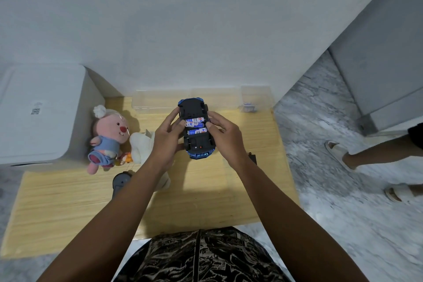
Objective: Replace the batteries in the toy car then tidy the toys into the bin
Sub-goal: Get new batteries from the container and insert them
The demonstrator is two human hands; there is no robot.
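Both hands grip the upturned toy car (196, 130): left hand (166, 138), right hand (225, 136). Batteries (195, 125) partly seated between them; cover off, plush toys (107, 137) left of the left hand, unbinned.

My bare arms and patterned shorts

No sleeves reach my forearms; below my hands, black shorts (201, 256) with a pale scribbled print.
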